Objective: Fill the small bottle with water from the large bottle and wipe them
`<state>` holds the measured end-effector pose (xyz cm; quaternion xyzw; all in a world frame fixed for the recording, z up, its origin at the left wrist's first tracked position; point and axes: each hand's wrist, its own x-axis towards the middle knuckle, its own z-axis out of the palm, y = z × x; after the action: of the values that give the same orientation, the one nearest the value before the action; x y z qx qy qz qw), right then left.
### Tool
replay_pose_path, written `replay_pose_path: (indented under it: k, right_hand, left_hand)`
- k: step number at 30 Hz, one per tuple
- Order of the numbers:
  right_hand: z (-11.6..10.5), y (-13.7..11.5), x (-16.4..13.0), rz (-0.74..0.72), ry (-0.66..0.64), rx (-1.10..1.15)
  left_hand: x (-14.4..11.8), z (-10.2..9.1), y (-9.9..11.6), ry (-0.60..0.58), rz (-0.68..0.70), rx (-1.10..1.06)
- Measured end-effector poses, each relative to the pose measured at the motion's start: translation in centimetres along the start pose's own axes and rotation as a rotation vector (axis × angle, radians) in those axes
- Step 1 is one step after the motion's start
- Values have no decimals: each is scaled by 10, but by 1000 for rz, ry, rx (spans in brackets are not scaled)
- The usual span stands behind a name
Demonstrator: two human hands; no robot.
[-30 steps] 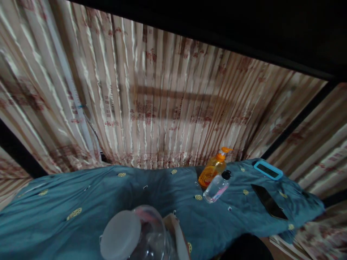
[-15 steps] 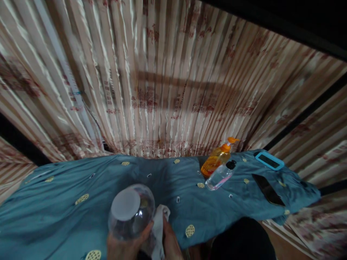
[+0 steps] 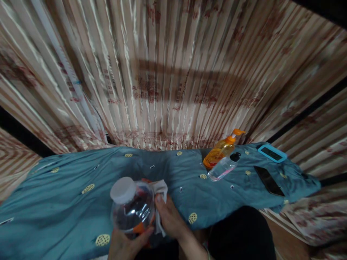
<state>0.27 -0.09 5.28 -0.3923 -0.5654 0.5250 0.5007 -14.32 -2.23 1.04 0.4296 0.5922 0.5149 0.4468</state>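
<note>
Two hands work on one clear, round-bodied plastic jar with a white screw lid [image 3: 132, 206], held low over the near edge of the desk, which is draped in a teal cloth with yellow medallions [image 3: 67, 187]. The left hand [image 3: 126, 243] cups the jar from below, fingers curled up its near side. The right hand [image 3: 169, 218] presses a small white cloth [image 3: 159, 191] flat against the jar's right wall, thumb on top.

To wipe it well, a firm grip underneath seems wise, turning the jar a little at a time so the cloth meets every part of the curved wall; smooth plastic may slip.

Inside the jar I see dark and orange-red shapes, but reflections make it hard to tell what they are. The lid sits on.

Beyond the jar and to its right, an orange pump bottle of amber liquid [image 3: 221, 151] leans, touching a clear bottle with a black cap [image 3: 223, 168] lying on its side, apparently nearly empty. Farther right of the jar lie a dark phone [image 3: 268, 180] and a blue-cased device [image 3: 271, 153]. A striped beige curtain [image 3: 162, 79] hangs behind.
</note>
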Motion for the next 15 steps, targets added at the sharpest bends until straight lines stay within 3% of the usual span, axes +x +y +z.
replay_pose_path:
  k: [4, 7, 10, 13, 15]
  right_hand:
    - [16, 24, -15, -18, 13, -55]
    - [16, 46, -32, 25, 54, -129]
    - [-2, 67, -49, 188, 118, -84]
    - [-31, 73, -65, 374, 304, 80]
    - [-53, 66, -72, 355, 399, -21]
  left_hand:
    - [9, -9, 11, 165, -47, -35]
    - [18, -10, 16, 232, -20, -28]
    - [31, -13, 17, 233, 63, 69]
    - [48, -21, 14, 256, 161, 191]
    - [59, -29, 11, 291, 195, 209]
